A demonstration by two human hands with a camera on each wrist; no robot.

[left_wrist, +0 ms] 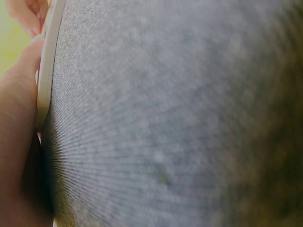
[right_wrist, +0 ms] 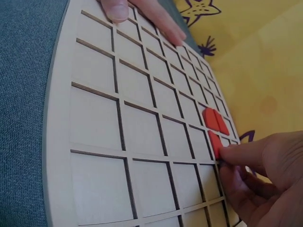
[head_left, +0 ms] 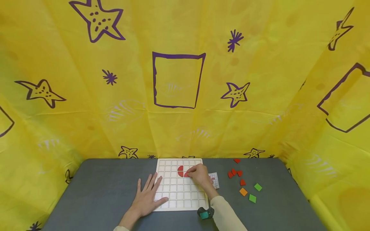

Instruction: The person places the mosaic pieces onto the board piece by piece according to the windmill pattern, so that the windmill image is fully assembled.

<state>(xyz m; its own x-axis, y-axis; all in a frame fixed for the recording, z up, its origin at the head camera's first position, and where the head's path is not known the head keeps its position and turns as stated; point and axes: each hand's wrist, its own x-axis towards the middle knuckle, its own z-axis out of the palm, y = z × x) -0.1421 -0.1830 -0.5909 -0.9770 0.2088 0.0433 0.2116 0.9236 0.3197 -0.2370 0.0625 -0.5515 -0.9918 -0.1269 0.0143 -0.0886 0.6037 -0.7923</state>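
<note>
A white grid board [head_left: 173, 195] lies on the grey table. My right hand [head_left: 200, 175] is over its upper right part, thumb and fingers pinching a red quarter-round piece [right_wrist: 215, 144] low at a grid cell. Beside that piece, two more red pieces [head_left: 180, 168] sit in adjoining cells, together forming a half circle. On the board's left side rests my left hand [head_left: 145, 197], fingers spread and straight, thumb lying over the lower cells. The left wrist view shows mostly tabletop, with part of the left hand [left_wrist: 14, 109] along the board's edge.
Right of the board, partly behind my right wrist, lies a small printed card [head_left: 214, 180]. Farther right are several loose red pieces [head_left: 239, 173], an orange square [head_left: 243, 192] and two green squares [head_left: 252, 198]. A yellow patterned curtain [head_left: 179, 134] surrounds the table.
</note>
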